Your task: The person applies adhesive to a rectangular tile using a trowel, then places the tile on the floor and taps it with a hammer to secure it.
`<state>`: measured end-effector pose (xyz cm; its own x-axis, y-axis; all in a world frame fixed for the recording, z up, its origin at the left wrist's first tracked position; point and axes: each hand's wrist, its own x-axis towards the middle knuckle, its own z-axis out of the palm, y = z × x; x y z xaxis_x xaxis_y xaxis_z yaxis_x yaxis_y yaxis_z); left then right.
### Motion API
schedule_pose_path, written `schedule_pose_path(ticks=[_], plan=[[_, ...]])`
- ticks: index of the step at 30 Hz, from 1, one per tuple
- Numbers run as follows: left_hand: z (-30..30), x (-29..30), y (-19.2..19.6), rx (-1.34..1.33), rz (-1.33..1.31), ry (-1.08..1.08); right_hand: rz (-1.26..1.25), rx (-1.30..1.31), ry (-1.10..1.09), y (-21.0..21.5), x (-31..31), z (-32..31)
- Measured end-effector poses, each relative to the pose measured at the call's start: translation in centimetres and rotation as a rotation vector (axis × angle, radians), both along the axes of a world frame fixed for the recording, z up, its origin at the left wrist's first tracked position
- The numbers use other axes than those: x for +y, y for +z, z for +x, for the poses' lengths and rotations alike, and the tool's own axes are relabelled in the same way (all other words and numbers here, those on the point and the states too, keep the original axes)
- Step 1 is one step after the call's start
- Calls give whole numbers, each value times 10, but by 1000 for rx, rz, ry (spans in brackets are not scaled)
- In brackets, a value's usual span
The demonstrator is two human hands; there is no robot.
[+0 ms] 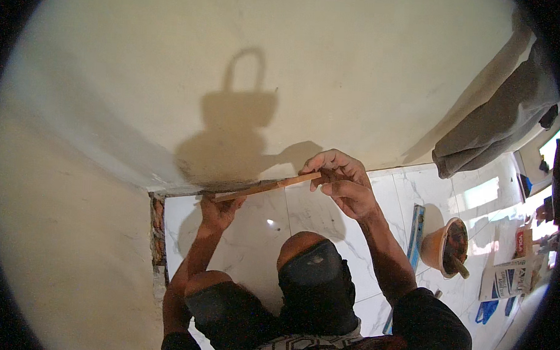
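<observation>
A long, thin orange-brown strip [264, 188] spans the gap between my two hands, close to the foot of the wall; I cannot tell whether it is wood or the edge of a tile. My left hand [219, 213] grips its left end, low by the wall corner. At the other end, slightly raised, my right hand [344, 183] pinches the strip between thumb and fingers. Behind the strip, a rough dark joint runs where the wall [357, 73] meets the white marbled floor tiles [260, 220].
Exposed brick edges the floor [158, 226] at left. To the right are a blue level-like bar [415, 232], an orange bucket [434, 249] of dark mix with a handle sticking out, and a white printed bag [504, 281]. Grey cloth [498, 115] hangs at upper right.
</observation>
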<state>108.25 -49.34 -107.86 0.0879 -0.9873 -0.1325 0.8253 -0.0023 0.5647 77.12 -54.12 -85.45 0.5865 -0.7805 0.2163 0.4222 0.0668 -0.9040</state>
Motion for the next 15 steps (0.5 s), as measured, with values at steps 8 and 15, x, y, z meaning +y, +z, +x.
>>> schedule_pose_path(ticks=[8, 15], plan=[[-20, -2, 14, 376, 143, 23, 19, 259, -161, 9, -1, 14], [-32, 8, 29, 506, 352, 100, 200, -52, -170, 8, -2, 9]])
